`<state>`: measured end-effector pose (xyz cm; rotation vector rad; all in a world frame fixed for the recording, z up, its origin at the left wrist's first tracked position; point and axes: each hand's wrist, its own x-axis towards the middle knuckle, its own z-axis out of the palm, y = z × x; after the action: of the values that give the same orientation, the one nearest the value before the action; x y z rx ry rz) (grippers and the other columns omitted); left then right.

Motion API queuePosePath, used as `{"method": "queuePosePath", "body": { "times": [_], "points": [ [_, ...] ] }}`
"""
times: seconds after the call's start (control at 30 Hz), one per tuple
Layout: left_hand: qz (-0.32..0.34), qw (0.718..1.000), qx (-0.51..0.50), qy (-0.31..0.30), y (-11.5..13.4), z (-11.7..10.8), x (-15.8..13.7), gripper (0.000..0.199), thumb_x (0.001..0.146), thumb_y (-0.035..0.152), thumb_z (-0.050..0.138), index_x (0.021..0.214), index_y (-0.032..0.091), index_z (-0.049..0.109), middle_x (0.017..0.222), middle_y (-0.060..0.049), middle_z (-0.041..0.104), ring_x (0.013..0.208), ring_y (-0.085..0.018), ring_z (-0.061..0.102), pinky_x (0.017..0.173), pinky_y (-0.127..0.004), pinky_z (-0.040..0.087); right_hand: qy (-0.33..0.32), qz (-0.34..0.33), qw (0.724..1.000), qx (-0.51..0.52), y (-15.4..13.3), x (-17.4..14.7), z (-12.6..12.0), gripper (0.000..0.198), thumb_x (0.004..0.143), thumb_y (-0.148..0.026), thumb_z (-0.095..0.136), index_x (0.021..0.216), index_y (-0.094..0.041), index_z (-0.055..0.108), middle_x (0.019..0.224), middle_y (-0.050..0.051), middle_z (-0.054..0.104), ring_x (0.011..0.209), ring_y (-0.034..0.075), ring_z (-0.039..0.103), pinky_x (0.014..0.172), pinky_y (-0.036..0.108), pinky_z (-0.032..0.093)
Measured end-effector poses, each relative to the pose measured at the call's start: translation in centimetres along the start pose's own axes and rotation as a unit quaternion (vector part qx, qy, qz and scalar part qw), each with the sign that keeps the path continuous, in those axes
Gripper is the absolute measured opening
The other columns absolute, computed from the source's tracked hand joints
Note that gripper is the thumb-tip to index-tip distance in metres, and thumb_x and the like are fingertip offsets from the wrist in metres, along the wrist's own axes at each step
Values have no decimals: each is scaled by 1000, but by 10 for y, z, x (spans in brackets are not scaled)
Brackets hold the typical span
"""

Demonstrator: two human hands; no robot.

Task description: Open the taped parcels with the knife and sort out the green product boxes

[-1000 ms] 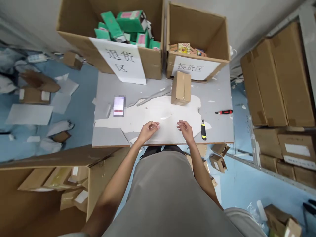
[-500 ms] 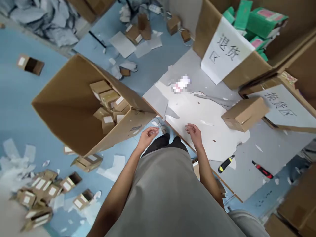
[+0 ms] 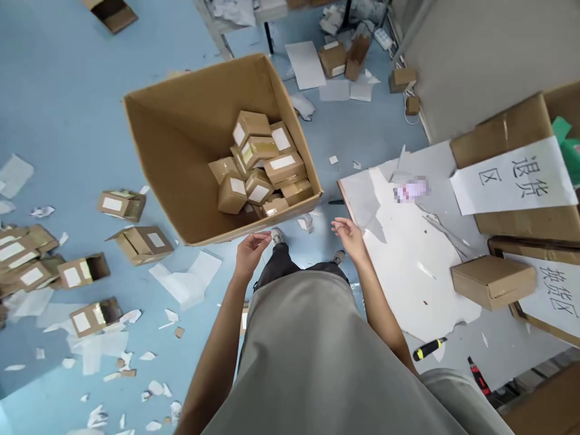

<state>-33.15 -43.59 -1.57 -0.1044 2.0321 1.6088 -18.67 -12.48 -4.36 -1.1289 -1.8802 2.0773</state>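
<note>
My left hand (image 3: pixel 252 254) is just below the front rim of a large open carton (image 3: pixel 190 175); I cannot tell if it touches. Its fingers are loosely bent, and no object shows in them. Several small brown boxes (image 3: pixel 284 168) with white labels lie piled inside the carton. My right hand (image 3: pixel 351 234) hangs by the left edge of the grey table (image 3: pixel 469 347), fingers loosely curled and apart, with nothing in it. A closed brown box (image 3: pixel 492 281) stands on the table. Nearer me lie a yellow-and-black utility knife (image 3: pixel 428 349) and a red-and-black utility knife (image 3: pixel 479 376).
Opened boxes (image 3: pixel 86 272) and paper scraps (image 3: pixel 188 278) litter the blue floor at left. Behind the table's closed box stand cartons with handwritten paper signs (image 3: pixel 516 178). A blurred-out item (image 3: pixel 411 190) lies on the white sheet (image 3: pixel 408 266) covering part of the table.
My view has turned left, so the large carton now sits more centrally and the table farther right. Both hands stay low in front of me, holding nothing visible.
</note>
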Motion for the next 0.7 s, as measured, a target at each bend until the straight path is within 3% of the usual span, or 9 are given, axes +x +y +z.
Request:
{"method": "queuePosePath", "body": {
  "times": [0.2, 0.37, 0.5, 0.7],
  "points": [
    [5, 999, -29, 12, 12, -117, 59, 64, 75, 83, 94, 93, 23, 76, 125, -16, 86, 122, -34, 79, 118, -57, 60, -63, 8, 996, -60, -23, 33, 148, 41, 91, -56, 79, 118, -25, 78, 120, 12, 88, 104, 29, 85, 101, 46, 68],
    [-7, 998, -54, 31, 16, -183, 107, 68, 73, 85, 95, 93, 22, 77, 126, -18, 86, 122, -35, 80, 117, -55, 60, -107, 13, 989, -106, -35, 52, 232, 38, 93, -55, 75, 118, -27, 76, 121, 10, 89, 106, 27, 85, 103, 46, 69],
    [-8, 998, -55, 41, 15, -203, 144, 66, 74, 84, 94, 92, 23, 77, 124, -17, 87, 120, -34, 80, 117, -54, 61, -135, 27, 979, -152, -43, 79, 271, 31, 94, -48, 74, 117, -27, 77, 119, 9, 89, 106, 27, 86, 104, 46, 70],
    [-30, 997, -66, 33, 12, -196, 195, 54, 78, 72, 95, 92, 23, 78, 124, -16, 87, 119, -33, 80, 115, -51, 61, -142, 8, 961, -238, -49, 152, 302, 26, 99, -44, 74, 116, -25, 80, 119, 9, 90, 106, 28, 87, 110, 49, 68]
  ]
}}
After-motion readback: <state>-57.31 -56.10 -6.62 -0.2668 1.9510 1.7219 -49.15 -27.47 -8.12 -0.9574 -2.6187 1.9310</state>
